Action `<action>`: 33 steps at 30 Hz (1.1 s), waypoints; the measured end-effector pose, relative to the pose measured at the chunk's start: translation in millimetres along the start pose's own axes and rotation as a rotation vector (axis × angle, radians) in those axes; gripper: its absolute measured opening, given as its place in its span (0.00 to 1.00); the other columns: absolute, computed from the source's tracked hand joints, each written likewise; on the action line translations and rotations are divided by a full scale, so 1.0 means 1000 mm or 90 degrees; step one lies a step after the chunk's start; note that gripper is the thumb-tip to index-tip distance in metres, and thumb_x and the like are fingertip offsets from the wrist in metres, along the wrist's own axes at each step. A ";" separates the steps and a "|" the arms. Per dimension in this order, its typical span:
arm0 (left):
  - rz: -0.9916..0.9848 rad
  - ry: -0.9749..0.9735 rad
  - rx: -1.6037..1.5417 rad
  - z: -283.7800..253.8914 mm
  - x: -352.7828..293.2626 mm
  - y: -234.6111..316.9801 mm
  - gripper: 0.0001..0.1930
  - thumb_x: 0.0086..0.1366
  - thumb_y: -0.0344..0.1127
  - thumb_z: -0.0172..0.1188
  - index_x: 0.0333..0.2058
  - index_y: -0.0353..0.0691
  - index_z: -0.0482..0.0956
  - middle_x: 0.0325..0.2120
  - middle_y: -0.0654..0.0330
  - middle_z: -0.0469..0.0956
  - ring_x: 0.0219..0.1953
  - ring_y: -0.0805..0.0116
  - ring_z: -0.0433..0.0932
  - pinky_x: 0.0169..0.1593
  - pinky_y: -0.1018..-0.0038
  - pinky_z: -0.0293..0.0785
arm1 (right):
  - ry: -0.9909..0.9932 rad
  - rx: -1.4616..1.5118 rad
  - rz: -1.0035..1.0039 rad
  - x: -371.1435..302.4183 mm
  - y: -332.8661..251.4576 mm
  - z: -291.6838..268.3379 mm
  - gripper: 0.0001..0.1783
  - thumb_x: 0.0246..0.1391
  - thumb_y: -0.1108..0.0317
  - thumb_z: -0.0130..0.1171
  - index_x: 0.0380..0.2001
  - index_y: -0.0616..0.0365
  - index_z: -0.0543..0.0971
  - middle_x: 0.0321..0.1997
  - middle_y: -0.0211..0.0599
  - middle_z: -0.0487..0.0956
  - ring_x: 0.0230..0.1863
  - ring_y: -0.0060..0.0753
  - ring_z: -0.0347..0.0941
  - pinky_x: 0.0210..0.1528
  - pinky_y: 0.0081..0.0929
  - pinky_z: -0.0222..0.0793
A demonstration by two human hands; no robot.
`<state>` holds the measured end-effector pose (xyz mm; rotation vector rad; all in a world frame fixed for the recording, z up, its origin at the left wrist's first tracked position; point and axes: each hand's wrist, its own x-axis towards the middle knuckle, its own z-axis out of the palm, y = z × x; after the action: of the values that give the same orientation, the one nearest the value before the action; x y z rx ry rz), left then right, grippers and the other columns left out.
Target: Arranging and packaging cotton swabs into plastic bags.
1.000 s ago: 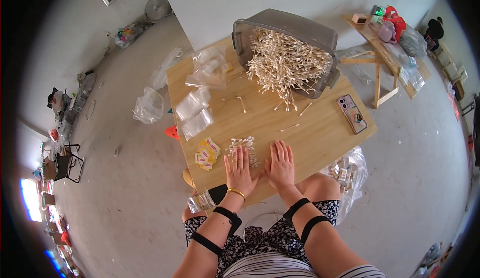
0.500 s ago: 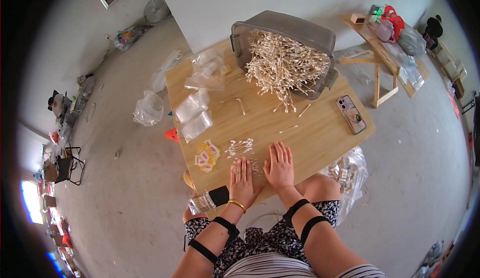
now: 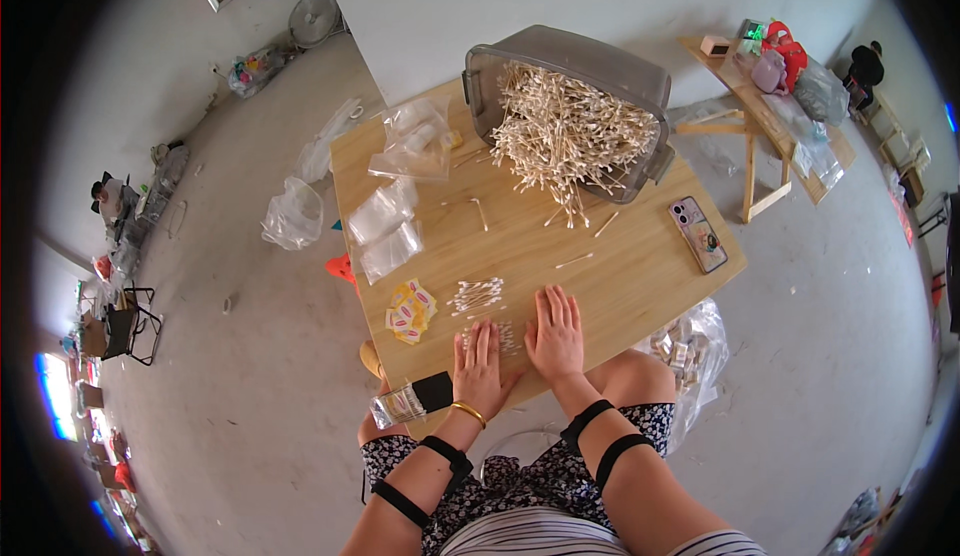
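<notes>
Near the worktop's (image 3: 640, 274) front edge both hands lie flat, fingers extended: the left hand (image 3: 479, 364) over loose cotton swabs (image 3: 507, 340), the right hand (image 3: 555, 341) just beside them; a swab bundle (image 3: 476, 296) lies beyond, a tipped grey bin (image 3: 598, 56) at the back edge

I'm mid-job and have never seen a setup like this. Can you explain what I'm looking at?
There's no machine: these are a person's bare hands. Every picture comes from one head-worn fisheye camera looking down, so straight edges bend. On the wooden table, a grey bin lies tipped, with a heap of cotton swabs spilling out. Nearer the person are a small pile of swabs and some yellow-and-white cards; a phone lies at the right. The left hand lies by a second group of swabs, partly covering it. The right hand rests palm down nearby. Neither appears to grip anything.
</notes>
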<state>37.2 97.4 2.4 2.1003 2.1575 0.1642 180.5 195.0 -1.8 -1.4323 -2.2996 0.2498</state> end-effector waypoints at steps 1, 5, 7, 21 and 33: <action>0.012 0.007 -0.006 -0.001 -0.001 -0.001 0.49 0.65 0.62 0.54 0.71 0.29 0.51 0.72 0.47 0.52 0.76 0.50 0.44 0.76 0.48 0.35 | 0.000 -0.003 -0.002 0.000 0.000 -0.001 0.33 0.59 0.59 0.55 0.65 0.64 0.67 0.70 0.47 0.63 0.76 0.44 0.53 0.78 0.46 0.44; 0.027 0.006 -0.009 -0.005 -0.001 -0.004 0.47 0.66 0.59 0.55 0.72 0.31 0.50 0.70 0.47 0.55 0.76 0.49 0.45 0.75 0.45 0.36 | 0.012 0.016 0.001 0.001 0.002 0.001 0.32 0.59 0.61 0.54 0.65 0.64 0.67 0.70 0.46 0.64 0.75 0.43 0.54 0.78 0.46 0.45; 0.013 0.031 -0.030 -0.005 -0.001 -0.006 0.46 0.67 0.58 0.54 0.72 0.31 0.49 0.71 0.47 0.53 0.76 0.49 0.45 0.75 0.45 0.35 | 0.033 0.025 -0.003 -0.001 0.007 0.003 0.31 0.58 0.63 0.55 0.64 0.62 0.68 0.69 0.46 0.65 0.75 0.44 0.55 0.78 0.46 0.45; -0.079 0.077 -0.182 -0.004 -0.008 -0.022 0.46 0.67 0.53 0.55 0.71 0.27 0.47 0.74 0.42 0.47 0.77 0.46 0.42 0.75 0.46 0.34 | 0.008 0.495 0.008 0.000 -0.035 0.003 0.21 0.64 0.71 0.43 0.59 0.59 0.72 0.63 0.55 0.70 0.68 0.59 0.63 0.66 0.44 0.64; -0.084 0.063 -0.092 0.004 -0.009 0.002 0.40 0.69 0.56 0.49 0.71 0.35 0.54 0.74 0.43 0.46 0.76 0.46 0.43 0.76 0.47 0.37 | -0.030 0.438 -0.021 -0.002 -0.032 0.003 0.21 0.64 0.68 0.46 0.59 0.61 0.71 0.63 0.55 0.69 0.71 0.60 0.59 0.69 0.50 0.60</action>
<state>39.9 88.8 -1.1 1.9035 2.2552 0.4055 154.2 179.2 6.3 -1.0310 -1.9685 0.9624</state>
